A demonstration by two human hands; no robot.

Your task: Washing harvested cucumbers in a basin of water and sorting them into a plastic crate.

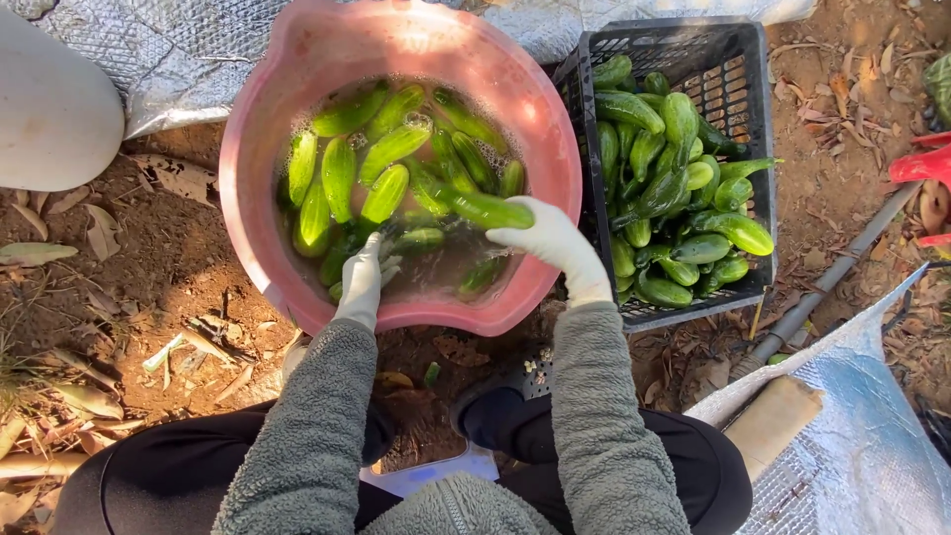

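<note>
A pink basin (297, 59) of foamy water holds several green cucumbers (339, 176). My right hand (551, 241), in a white glove, grips one cucumber (485, 209) just above the water. My gloved left hand (364, 277) dips into the water at the basin's near side, fingers among the cucumbers; what it holds is hidden. Grey fleece sleeves cover both arms.
A black plastic crate (745, 89) full of cucumbers stands right of the basin. Silver foil sheeting (149, 59) lies behind, another sheet (862, 446) at lower right. A grey pipe (832, 272) runs along the dirt. A white rounded object (50, 109) sits at left.
</note>
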